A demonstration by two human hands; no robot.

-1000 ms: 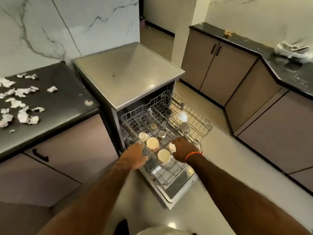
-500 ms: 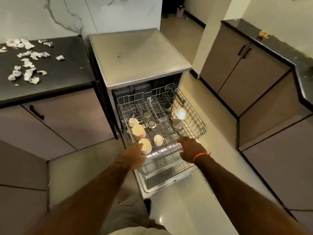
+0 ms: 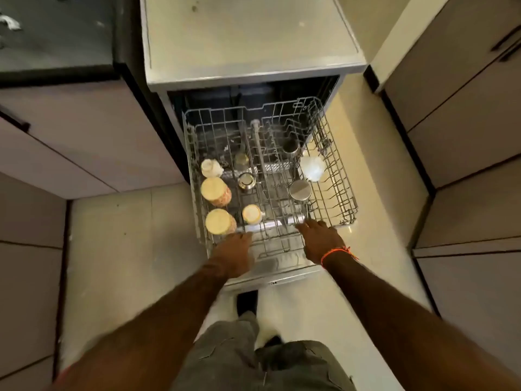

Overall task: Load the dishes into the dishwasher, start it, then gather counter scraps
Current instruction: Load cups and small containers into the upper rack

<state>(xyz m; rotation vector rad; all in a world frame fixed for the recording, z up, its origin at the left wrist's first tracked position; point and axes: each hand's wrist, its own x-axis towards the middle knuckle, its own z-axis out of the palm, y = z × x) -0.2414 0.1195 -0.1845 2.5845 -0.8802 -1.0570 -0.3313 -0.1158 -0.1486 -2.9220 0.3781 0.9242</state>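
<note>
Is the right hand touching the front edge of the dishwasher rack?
Touching. In the head view the right hand lays its fingers on the front rail of the rack, with no gap visible between them.

The rack (image 3: 335,176) has bare wire room on its right side and at the back. Cups (image 3: 215,191) fill the left side. Steel cups (image 3: 300,189) stand in the middle.
</note>
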